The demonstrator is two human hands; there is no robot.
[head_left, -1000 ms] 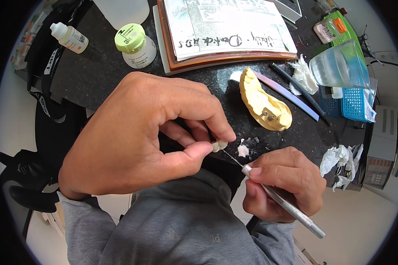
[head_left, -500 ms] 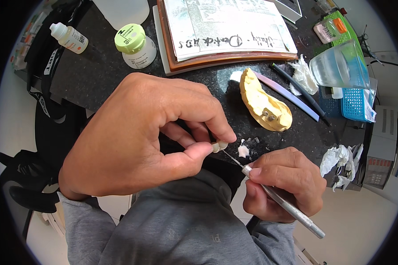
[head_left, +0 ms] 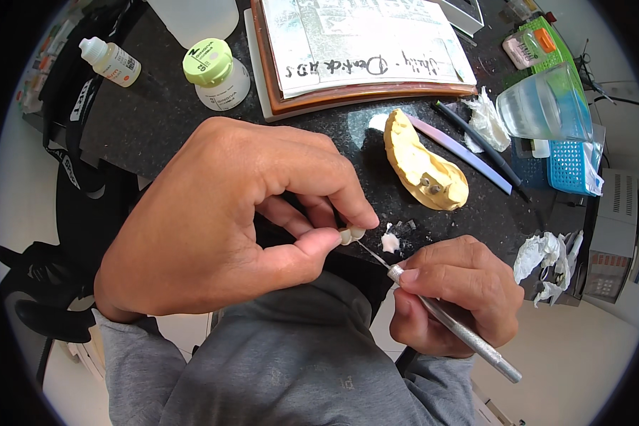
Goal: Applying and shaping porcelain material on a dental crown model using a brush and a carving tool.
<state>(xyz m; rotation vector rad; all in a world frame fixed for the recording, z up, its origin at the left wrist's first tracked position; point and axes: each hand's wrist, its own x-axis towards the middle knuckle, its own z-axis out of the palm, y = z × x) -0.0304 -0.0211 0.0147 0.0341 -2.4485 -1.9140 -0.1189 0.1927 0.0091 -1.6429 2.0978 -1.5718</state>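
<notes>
Between the thumb and forefinger of my left hand (head_left: pixel 234 220) is a small tooth-coloured dental crown piece (head_left: pixel 351 234), partly hidden by the fingertips. My right hand (head_left: pixel 461 295) grips a silver knurled-handle dental carving tool (head_left: pixel 468 337) like a pen. Its thin tip (head_left: pixel 373 253) reaches up to the crown piece and seems to touch it. Just beyond my fingers, a smear of pinkish-white material (head_left: pixel 390 243) lies on the dark counter. A yellow plaster dental model (head_left: pixel 426 170) with two dark spots rests farther back.
Behind my hands stand a green-lidded jar (head_left: pixel 219 74), a small dropper bottle (head_left: pixel 111 62) and a brown-framed tray with a white sheet (head_left: pixel 369 50). To the right are a lilac strip (head_left: pixel 468 157), a dark brush (head_left: pixel 483 145), a glass of water (head_left: pixel 547 106), a blue basket (head_left: pixel 574 167) and crumpled tissue (head_left: pixel 547 259).
</notes>
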